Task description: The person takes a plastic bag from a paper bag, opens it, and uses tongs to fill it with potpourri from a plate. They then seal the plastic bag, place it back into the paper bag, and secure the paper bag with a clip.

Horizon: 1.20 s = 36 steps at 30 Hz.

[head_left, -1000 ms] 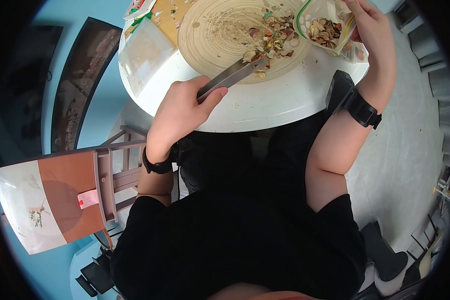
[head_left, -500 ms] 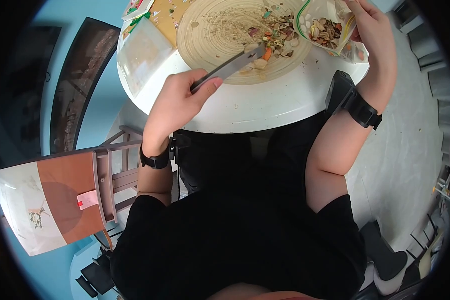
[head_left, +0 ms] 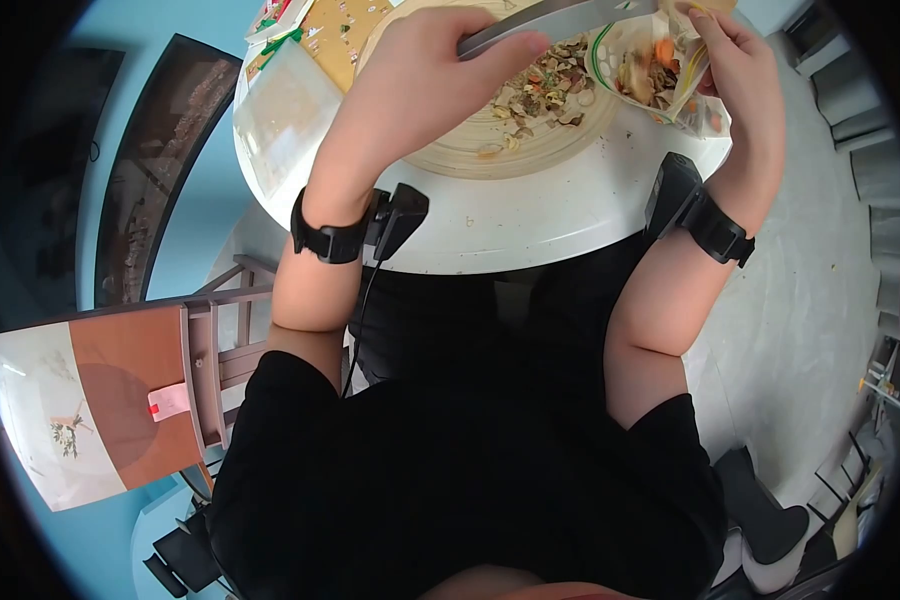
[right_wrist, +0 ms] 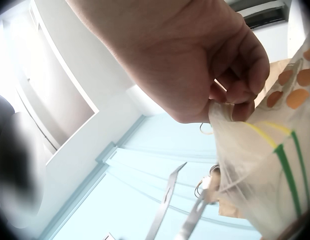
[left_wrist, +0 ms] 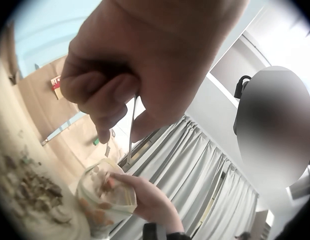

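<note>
My left hand (head_left: 415, 85) grips a pair of metal tongs (head_left: 570, 18), which reach right to the mouth of a clear zip bag (head_left: 618, 38) with a green and yellow seal. In the right wrist view the arms of the tongs (right_wrist: 165, 205) stand spread apart beside the bag (right_wrist: 255, 170). My right hand (head_left: 738, 60) pinches the bag's edge at its right side. Dried pieces (head_left: 650, 80), some orange, lie inside the bag. Left of it, a heap of dried bits (head_left: 545, 100) covers part of a round wooden plate (head_left: 460, 162), partly hidden by my left hand.
A flat plastic bag (head_left: 285, 115) lies at the left of the white table (head_left: 500, 225), near a brown surface with small bits (head_left: 332, 35). A chair (head_left: 210, 370) stands to the left. A cable (head_left: 362, 320) hangs from the left wrist camera.
My left hand has moved the tongs up and right from the heap to the bag. Orange and brown pieces now show higher in the bag. My right hand has barely moved.
</note>
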Each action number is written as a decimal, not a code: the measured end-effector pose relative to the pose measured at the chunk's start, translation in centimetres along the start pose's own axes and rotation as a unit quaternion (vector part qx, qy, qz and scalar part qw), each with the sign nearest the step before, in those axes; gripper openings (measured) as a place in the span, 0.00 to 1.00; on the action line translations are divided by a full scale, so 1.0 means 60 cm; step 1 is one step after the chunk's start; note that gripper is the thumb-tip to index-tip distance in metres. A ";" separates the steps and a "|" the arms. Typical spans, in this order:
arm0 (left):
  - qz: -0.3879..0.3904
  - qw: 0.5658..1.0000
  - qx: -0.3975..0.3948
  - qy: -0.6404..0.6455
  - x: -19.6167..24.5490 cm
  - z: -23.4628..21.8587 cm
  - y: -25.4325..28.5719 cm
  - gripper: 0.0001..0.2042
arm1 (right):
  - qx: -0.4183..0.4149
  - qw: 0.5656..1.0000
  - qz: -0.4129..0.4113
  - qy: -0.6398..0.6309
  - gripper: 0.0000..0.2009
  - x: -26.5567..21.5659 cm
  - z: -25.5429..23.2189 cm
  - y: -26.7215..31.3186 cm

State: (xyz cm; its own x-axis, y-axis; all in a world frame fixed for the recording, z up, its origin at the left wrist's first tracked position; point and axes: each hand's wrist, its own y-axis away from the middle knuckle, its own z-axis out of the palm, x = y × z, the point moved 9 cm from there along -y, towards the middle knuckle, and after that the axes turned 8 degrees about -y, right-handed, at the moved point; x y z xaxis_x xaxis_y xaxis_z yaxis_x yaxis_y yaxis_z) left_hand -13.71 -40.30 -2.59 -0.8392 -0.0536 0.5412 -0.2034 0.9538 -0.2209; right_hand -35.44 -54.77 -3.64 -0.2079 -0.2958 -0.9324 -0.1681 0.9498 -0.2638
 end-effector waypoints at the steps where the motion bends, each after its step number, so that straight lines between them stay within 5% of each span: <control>1: -0.022 1.000 -0.009 -0.005 -0.015 0.000 0.007 0.22 | -0.003 1.000 -0.004 -0.005 0.16 0.002 -0.001 -0.003; 9: -0.201 0.974 -0.076 -0.069 -0.143 0.000 0.123 0.25 | -0.012 0.999 0.009 -0.028 0.16 0.030 -0.009 -0.013; 30: -0.120 0.982 -0.101 -0.105 -0.118 0.027 0.139 0.18 | 0.007 0.999 0.042 -0.002 0.17 0.022 0.000 -0.010; 33: -0.101 0.991 -0.058 -0.067 -0.105 0.010 0.126 0.19 | 0.005 1.000 -0.001 -0.008 0.16 0.014 -0.002 -0.004; 36: -0.093 0.994 -0.035 -0.051 -0.060 -0.020 0.098 0.19 | 0.000 0.999 0.046 -0.002 0.16 0.022 0.001 -0.010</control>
State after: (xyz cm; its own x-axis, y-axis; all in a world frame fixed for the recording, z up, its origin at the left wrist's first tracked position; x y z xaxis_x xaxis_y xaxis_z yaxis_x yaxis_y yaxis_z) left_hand -11.28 -34.13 -4.84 -0.8383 -0.2571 0.4808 -0.3269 0.9428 -0.0658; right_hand -35.57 -55.71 -4.71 -0.2181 -0.2073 -0.9537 -0.1484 0.9729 -0.1775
